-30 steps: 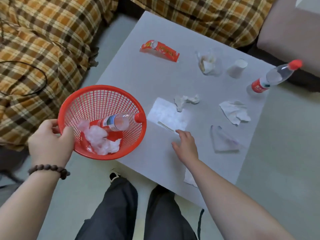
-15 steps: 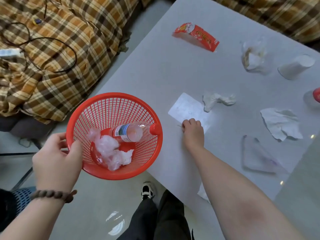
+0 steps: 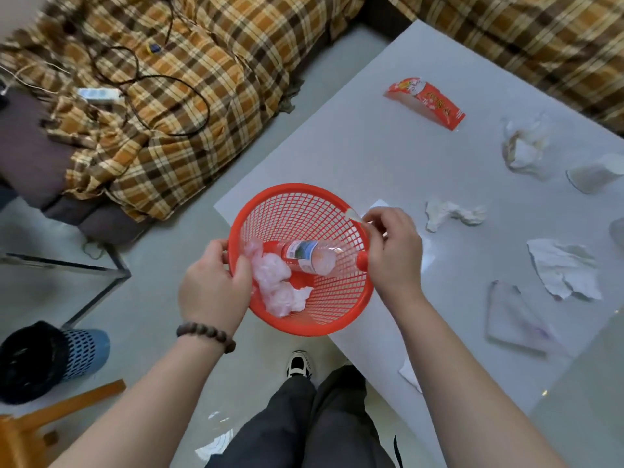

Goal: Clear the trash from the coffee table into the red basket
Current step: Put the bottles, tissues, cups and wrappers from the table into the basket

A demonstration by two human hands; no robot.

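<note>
Red plastic mesh basket (image 3: pixel 314 211) held at the near left corner of the pale grey coffee table (image 3: pixel 354 153)

The left hand (image 3: pixel 212 285) grips its near rim; the right hand (image 3: pixel 393 251) pinches a small white scrap (image 3: pixel 354 214) over the far rim; open floor lies left of the table edge.

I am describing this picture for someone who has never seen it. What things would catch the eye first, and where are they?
The red basket at the centre stands out most, held by the left hand at the table edge, with a plastic bottle and tissues inside. The right hand pinches a small white scrap over its rim. Further right, a red wrapper and crumpled paper lie on the table.
</note>
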